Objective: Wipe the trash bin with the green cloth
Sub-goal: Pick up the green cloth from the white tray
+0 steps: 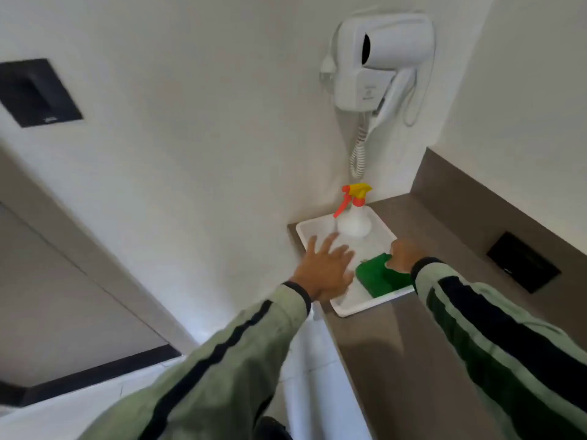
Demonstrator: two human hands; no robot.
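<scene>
Right now the right hand [402,256] presses down on the green cloth [378,276], fingers curled onto its far edge, though whether they truly pinch it I cannot tell. The cloth lies at the near right of a white tray [355,308] on the grey counter [413,360]. The left hand [327,268] hovers over the tray's left side, fingers spread wide, holding nothing, just near a spray bottle [353,217] standing at the far end. No trash bin shows. Risks, as I judge them: the spread fingers could knock the bottle over, and dragging the cloth could slide the tray off the counter's edge.
</scene>
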